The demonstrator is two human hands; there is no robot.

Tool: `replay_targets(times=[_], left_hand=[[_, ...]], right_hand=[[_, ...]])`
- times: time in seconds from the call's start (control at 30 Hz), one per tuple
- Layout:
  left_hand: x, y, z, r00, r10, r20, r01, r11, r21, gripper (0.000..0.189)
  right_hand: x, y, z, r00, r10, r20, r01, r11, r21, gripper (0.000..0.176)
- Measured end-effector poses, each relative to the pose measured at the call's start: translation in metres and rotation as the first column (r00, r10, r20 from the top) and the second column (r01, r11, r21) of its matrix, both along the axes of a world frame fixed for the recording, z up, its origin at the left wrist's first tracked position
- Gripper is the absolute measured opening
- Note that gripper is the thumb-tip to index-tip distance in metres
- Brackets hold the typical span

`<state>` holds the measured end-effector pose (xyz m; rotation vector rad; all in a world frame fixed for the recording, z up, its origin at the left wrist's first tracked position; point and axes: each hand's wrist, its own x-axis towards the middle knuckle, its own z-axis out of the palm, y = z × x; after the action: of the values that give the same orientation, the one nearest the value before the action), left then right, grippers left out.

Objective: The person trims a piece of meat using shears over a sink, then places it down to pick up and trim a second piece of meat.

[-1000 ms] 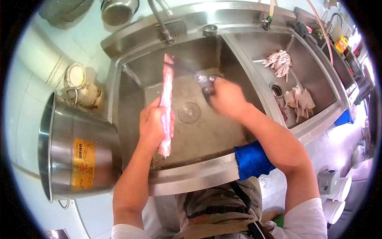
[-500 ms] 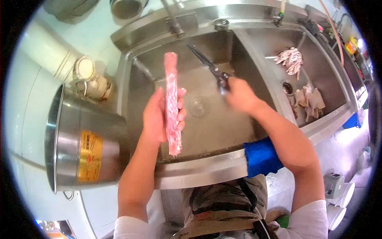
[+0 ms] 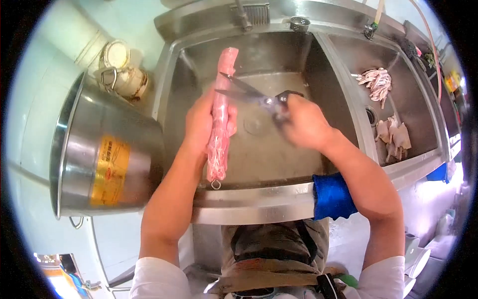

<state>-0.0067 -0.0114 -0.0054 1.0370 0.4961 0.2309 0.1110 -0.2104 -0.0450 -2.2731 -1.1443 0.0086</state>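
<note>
A long pink piece of meat is held nearly upright over the left sink basin, with the fingers of my left hand wrapped round its middle. A small metal ring shows at its lower end. On the right, my right hand grips the handles of dark scissors. Their blades are apart and point left, with the tips at the upper part of the meat, above my left hand's fingers.
A large steel pot stands left of the sink. In the right basin lie pale strips and skin-like pieces beside a drain. A blue cloth hangs over the front edge. Taps are at the back.
The scissors have swung left and opened, their blades now at the meat. The meat has tilted, its top leaning right. The whole view has shifted slightly.
</note>
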Motion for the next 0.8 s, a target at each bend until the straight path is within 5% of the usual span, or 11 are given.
replay_targets(times=[0.13,0.3,0.5,0.8], left_hand=[[0.005,0.003,0.001,0.992,0.100,-0.073,-0.096,0.994,0.056,0.033],[0.008,0.027,-0.012,0.983,-0.010,0.185,0.037,0.989,-0.140,0.034],[0.002,0.034,-0.009,0.985,0.032,0.168,-0.001,0.984,-0.179,0.035],[-0.002,0.026,0.011,0.988,0.130,0.088,-0.127,0.991,-0.040,0.034]], right_hand=[[-0.003,0.004,-0.002,0.991,0.124,-0.040,-0.127,0.989,-0.072,0.023],[-0.017,0.005,0.005,0.941,0.322,0.104,-0.303,0.938,-0.166,0.030],[-0.024,0.007,0.008,0.912,0.258,0.317,-0.216,0.963,-0.164,0.028],[-0.030,0.007,0.008,0.915,0.224,0.336,-0.188,0.973,-0.137,0.027]])
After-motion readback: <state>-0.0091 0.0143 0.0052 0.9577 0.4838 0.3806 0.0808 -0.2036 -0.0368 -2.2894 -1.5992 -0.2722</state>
